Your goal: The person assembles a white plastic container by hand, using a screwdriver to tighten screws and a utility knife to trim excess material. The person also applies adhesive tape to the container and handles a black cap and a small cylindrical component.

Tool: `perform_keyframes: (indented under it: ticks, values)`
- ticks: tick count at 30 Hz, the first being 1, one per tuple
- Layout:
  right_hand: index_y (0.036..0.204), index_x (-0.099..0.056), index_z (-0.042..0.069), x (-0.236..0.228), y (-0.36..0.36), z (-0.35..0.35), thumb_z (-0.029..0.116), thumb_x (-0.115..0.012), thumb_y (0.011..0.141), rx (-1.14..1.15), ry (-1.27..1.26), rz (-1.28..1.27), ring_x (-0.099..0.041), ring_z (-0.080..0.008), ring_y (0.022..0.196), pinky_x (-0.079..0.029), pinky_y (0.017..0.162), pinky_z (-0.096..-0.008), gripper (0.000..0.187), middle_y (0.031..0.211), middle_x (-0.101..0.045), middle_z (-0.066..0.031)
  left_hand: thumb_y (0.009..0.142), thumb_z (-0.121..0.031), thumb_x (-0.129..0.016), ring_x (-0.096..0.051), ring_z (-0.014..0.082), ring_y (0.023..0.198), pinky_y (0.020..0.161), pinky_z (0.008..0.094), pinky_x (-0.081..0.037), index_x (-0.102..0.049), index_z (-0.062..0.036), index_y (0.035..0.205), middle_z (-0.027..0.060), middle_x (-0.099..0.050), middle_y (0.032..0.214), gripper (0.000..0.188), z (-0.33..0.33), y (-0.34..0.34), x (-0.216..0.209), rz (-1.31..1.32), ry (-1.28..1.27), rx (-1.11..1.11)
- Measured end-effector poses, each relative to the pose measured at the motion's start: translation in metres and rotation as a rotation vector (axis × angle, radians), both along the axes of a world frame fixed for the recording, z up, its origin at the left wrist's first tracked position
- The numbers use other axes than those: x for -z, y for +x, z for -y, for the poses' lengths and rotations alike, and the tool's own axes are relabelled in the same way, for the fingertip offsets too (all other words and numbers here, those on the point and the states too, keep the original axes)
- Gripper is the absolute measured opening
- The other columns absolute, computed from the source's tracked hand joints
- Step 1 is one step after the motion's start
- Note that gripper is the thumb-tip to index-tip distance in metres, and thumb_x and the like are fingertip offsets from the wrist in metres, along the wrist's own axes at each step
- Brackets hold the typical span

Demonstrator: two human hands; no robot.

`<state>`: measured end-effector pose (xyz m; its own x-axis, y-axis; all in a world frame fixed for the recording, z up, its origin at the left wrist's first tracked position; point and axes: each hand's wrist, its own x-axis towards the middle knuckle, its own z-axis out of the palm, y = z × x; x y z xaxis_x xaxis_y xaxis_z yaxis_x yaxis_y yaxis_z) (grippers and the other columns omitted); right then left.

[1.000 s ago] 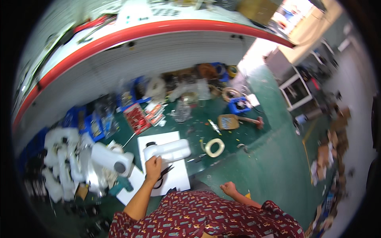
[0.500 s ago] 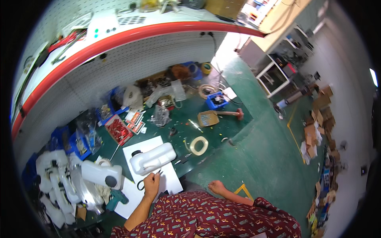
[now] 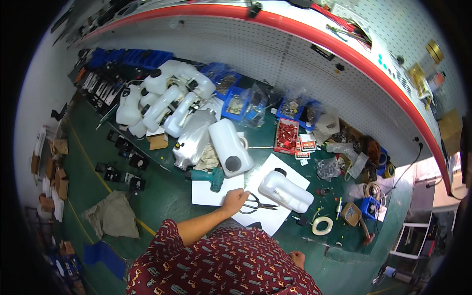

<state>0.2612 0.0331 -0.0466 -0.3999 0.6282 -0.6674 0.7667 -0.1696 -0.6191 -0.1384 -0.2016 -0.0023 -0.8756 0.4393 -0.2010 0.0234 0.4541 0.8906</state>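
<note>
Over white paper sheets (image 3: pixel 269 223) at the bench's near edge, my left hand (image 3: pixel 236 200) is closed on one handle loop of black-handled scissors (image 3: pixel 258 203). The blades point right, just below a white plastic tank (image 3: pixel 286 191) with a black cap, which lies on the paper. To the left of this hand are a green power drill (image 3: pixel 212 178) and a larger white tank (image 3: pixel 230 147) with a dark round cap. My right hand (image 3: pixel 297 259) hangs low beside my body, away from the bench. Its fingers look curled in with nothing seen in them; part is hidden by my shirt.
Several white tanks (image 3: pixel 167 105) are heaped at the bench's left. Along the back stand blue bins (image 3: pixel 235 107) and a red box of small parts (image 3: pixel 286 135). A tape roll (image 3: pixel 322 226) and a hammer (image 3: pixel 366 233) lie at right. A red-edged shelf (image 3: pixel 275 19) overhangs.
The view has swung left, showing more of the tank heap and the floor on the left. My left hand still grips the scissors, whose blades now show plainly. My right hand remains low.
</note>
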Motion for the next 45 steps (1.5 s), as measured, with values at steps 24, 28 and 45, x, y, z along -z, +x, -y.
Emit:
perform_keyframes:
  ticks: [24, 28, 45]
  values:
    - [0.097, -0.07, -0.001, -0.007, -0.015, -0.015, 0.014, -0.067, 0.098, 0.05, -0.099, 0.049, -0.065, -0.0145, 0.064, -0.054, 0.056, -0.0308, 0.016, 0.077, -0.071, -0.0055, 0.085, -0.005, -0.071, -0.065, 0.0363, 0.119, 0.096, 0.0471, -0.049, -0.075, -0.0076, 0.117, 0.0134, -0.074, 0.12, 0.032, -0.1, -0.251, -0.019, -0.613, -0.751, 0.563]
    - [0.102, -0.07, -0.001, -0.021, 0.002, 0.002, 0.013, -0.067, 0.098, 0.244, -0.094, 0.019, -0.065, -0.0145, 0.064, -0.054, 0.056, -0.0299, 0.014, 0.078, -0.071, -0.0063, 0.089, -0.011, -0.075, -0.074, 0.0312, 0.113, 0.089, 0.044, -0.057, -0.081, -0.0111, 0.116, 0.0123, -0.078, 0.121, 0.027, -0.134, -0.283, 0.013, -0.446, -1.131, 0.716]
    - [0.123, -0.068, -0.005, -0.183, -0.249, -0.029, 0.008, -0.076, 0.096, -0.012, 0.225, -0.76, -0.065, -0.0129, 0.107, -0.056, 0.085, -0.0265, 0.032, 0.117, -0.071, -0.0102, 0.088, 0.009, -0.06, -0.061, 0.0421, 0.114, 0.095, 0.0482, -0.051, -0.064, -0.0068, 0.13, 0.0191, -0.064, 0.118, 0.044, -0.134, -0.11, -0.125, -0.621, 0.116, 0.457]
